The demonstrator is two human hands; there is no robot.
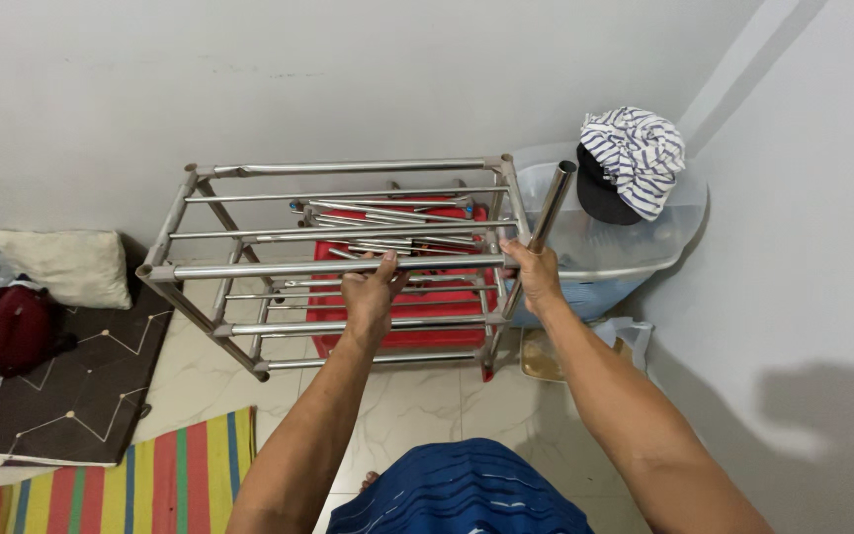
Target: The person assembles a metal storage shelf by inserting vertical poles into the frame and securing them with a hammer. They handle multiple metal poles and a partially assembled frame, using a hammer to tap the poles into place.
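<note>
Steel rack (249, 247), a frame of shiny round tubes joined at grey corner sockets, stands on the pale marbled tile floor (417, 405) against the far wall, and I have both hands on its near top rail. My left hand (370, 295) is clenched around that smooth horizontal tube near its middle, knuckles toward me. My right hand (534, 273) grips a loose polished tube (546, 222) that stands nearly upright and leans slightly right at the rack's near right corner; I cannot tell whether its lower end sits in the corner socket. Inside the frame I see a red plastic crate (417, 307), and a bundle of spare metal rods (387, 213) lies across its top. Just right of the rack is a translucent plastic tub (635, 247) with a rounded rim, and on its lid rest a dark cap (605, 193) and a crumpled white cloth with blue stripes (640, 148). Far left lie a soft beige pillow (66, 265) and a maroon bag (14, 326) on a dark quilted mat (81, 386); a striped woven rug (130, 485) lies nearer to me.
</note>
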